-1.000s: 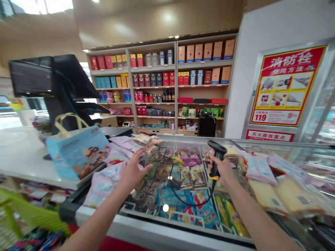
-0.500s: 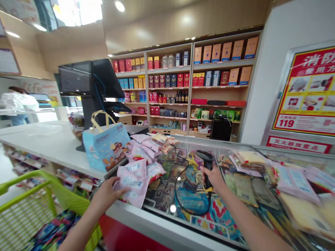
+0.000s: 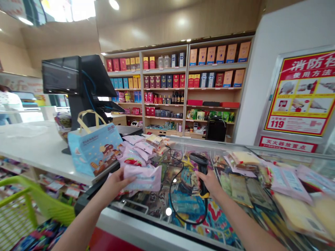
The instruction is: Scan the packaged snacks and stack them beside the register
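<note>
**Both grips occupied, packet clear of the heap**

Your left grip (image 3: 117,182), narrowed, holds a flat pink plastic packet (image 3: 143,178) just above the glass-topped freezer chest (image 3: 131,217). Your right grip (image 3: 208,183) wraps closed around a black-and-yellow handheld barcode scanner (image 3: 201,167), its thin black cable (image 3: 170,195) looping across the glass. Beyond, more pink plastic packets (image 3: 133,153) heap beside a pale-blue paper tote bag (image 3: 94,150) on the white tabletop (image 3: 34,146). Wooden shelving (image 3: 186,87) stands farthest.

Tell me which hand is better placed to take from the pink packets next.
Left, probably: the left hand is on a pink packet beside the pile, while the right hand is wrapped around a corded barcode scanner.
</note>
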### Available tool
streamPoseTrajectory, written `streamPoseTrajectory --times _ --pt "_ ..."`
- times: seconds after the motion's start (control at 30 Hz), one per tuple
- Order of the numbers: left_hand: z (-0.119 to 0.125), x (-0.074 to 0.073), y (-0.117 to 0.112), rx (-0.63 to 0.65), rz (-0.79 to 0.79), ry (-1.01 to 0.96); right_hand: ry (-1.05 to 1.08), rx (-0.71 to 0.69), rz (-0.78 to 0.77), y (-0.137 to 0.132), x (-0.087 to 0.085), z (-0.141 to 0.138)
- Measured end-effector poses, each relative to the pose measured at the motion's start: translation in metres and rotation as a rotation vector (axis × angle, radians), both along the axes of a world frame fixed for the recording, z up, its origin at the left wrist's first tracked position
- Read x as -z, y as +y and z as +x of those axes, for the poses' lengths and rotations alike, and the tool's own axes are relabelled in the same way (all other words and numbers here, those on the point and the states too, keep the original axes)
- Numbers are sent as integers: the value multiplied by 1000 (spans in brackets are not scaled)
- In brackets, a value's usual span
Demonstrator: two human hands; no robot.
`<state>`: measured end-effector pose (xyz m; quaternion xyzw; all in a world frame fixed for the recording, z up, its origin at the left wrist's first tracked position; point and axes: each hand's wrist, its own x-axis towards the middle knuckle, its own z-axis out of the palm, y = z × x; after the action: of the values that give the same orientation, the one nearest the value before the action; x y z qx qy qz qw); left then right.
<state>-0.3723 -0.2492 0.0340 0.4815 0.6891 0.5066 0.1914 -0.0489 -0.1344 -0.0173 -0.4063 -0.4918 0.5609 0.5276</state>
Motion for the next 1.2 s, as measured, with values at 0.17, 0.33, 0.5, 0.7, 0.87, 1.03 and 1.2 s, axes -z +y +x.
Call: streamPoseTrajectory --times 0.17,0.33,0.5,0.7,0.87,1.03,1.2 --pt "61 -27 84 72 110 257 14 -9 1 0 -7 3" --pt "110 -46 145 384 -23 661 79 65 36 4 -12 6" --pt "106 -51 171 377 -4 559 90 105 53 10 -11 7" --pt "92 1 182 267 183 -322 73 89 68 12 -7 4" --pt "116 20 171 476 263 -604 88 105 38 11 -6 3" --pt "117 35 170 767 -127 -250 77 100 18 8 -14 7" --pt "110 53 186 572 28 -399 54 83 23 7 -12 9"
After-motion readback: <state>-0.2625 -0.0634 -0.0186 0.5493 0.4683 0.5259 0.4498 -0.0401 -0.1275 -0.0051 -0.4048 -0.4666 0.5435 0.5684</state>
